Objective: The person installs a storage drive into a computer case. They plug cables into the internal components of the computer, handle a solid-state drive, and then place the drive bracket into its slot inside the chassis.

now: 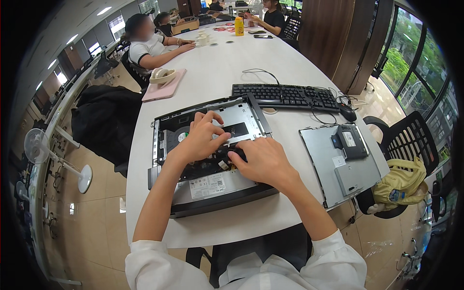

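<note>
An opened desktop computer case [227, 187] lies flat on the white table in front of me, its inner metal frame, fan and cables showing. My left hand [203, 137] is over the middle of the case, fingers bent and apart, with the fingertips close to a metal bracket [236, 140]. Beside it, my right hand [263, 159] reaches into the case, its thumb and fingers closed around a dark part [237, 153] near some cables. What exactly those fingers hold is mostly hidden by the hand. A white label [207, 186] shows on the case's near side.
To the right lies the removed metal side panel [323, 166]. Behind the case are a black keyboard [285, 96] and mouse [347, 112] with tangled cables. Headphones [162, 76] rest on a pink laptop [169, 89]. Other people sit farther along the table, near a yellow bottle [239, 27].
</note>
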Demonstrator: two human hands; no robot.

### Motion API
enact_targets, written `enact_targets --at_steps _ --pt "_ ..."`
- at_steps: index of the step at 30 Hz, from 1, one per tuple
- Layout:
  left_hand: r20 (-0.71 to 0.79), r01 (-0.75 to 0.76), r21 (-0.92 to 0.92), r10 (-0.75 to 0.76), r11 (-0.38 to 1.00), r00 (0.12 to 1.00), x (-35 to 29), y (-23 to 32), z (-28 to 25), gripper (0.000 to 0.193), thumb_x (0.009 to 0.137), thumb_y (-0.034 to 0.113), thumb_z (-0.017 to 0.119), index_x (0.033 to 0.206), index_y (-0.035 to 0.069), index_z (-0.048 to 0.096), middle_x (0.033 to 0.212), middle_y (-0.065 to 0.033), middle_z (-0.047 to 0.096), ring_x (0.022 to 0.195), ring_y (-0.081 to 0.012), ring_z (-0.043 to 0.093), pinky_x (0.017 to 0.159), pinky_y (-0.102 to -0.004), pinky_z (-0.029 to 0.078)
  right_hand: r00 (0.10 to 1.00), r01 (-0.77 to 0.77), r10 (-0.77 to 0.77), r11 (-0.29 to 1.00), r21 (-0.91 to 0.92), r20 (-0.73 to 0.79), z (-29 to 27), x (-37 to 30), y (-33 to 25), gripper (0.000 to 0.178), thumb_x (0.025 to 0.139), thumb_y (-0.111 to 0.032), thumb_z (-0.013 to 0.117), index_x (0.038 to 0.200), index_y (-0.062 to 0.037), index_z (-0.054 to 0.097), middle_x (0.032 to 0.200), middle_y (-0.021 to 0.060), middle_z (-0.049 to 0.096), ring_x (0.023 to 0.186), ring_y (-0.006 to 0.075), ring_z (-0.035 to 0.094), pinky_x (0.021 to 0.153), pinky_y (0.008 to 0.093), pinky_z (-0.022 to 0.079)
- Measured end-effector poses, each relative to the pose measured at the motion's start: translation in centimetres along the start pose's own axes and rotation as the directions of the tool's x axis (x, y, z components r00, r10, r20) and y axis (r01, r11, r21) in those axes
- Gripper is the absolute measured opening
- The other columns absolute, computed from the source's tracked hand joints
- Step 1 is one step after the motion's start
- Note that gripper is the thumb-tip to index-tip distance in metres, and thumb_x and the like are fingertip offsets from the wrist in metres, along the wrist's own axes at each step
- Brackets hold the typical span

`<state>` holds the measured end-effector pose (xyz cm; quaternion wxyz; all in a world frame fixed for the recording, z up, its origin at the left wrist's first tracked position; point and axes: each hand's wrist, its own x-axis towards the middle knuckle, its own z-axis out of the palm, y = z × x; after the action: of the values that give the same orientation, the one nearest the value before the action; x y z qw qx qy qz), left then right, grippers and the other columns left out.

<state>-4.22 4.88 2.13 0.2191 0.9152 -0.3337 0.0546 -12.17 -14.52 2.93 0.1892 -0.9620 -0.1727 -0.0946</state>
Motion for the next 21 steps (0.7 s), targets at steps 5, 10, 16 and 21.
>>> enact_targets --at_steps 5,10,16,21 --pt "-0.001 -0.006 -0.011 0.006 1.000 1.000 -0.1 -0.4 0.1 0.023 0.092 0.026 0.067 0.096 0.006 0.077 0.122 -0.0112 0.053 0.113 -0.0311 0.042 0.103 -0.0401 0.036 0.996 -0.045 0.043 0.999 0.023 0.081 0.1 0.2 -1.1 0.039 0.093 -0.037 0.061 0.088 0.0001 0.073 0.065 0.0170 0.066 0.065 0.0349 0.066 0.071 0.0420 0.052" --pt "-0.034 -0.018 0.031 0.019 0.999 0.999 -0.4 -0.8 0.3 0.024 0.090 0.022 0.069 0.112 0.012 0.071 0.120 -0.0112 0.051 0.113 -0.0315 0.043 0.104 -0.0410 0.036 0.999 -0.004 0.008 0.992 0.124 -0.034 1.0 -0.5 -1.1 0.040 0.092 -0.039 0.063 0.085 -0.0005 0.072 0.065 0.0137 0.068 0.064 0.0310 0.065 0.077 0.0391 0.042" --pt "-0.026 -0.041 0.135 0.045 0.990 0.999 -0.7 -0.2 0.1 0.022 0.093 0.024 0.066 0.105 0.008 0.074 0.122 -0.0092 0.051 0.112 -0.0293 0.043 0.101 -0.0410 0.036 0.998 -0.029 0.037 0.991 0.132 -0.059 1.1 -1.0 -1.9 0.038 0.090 -0.036 0.063 0.093 0.0016 0.065 0.066 0.0141 0.068 0.064 0.0316 0.065 0.081 0.0410 0.041" --pt "-0.022 -0.064 0.137 0.068 0.989 0.997 -0.4 0.1 0.0 0.023 0.094 0.025 0.064 0.100 0.006 0.076 0.120 -0.0088 0.052 0.111 -0.0289 0.043 0.099 -0.0409 0.037 0.998 -0.017 0.021 0.997 0.073 -0.053 2.4 -0.8 -1.7 0.040 0.092 -0.032 0.057 0.101 0.0060 0.056 0.068 0.0176 0.067 0.072 0.0347 0.066 0.084 0.0436 0.039"
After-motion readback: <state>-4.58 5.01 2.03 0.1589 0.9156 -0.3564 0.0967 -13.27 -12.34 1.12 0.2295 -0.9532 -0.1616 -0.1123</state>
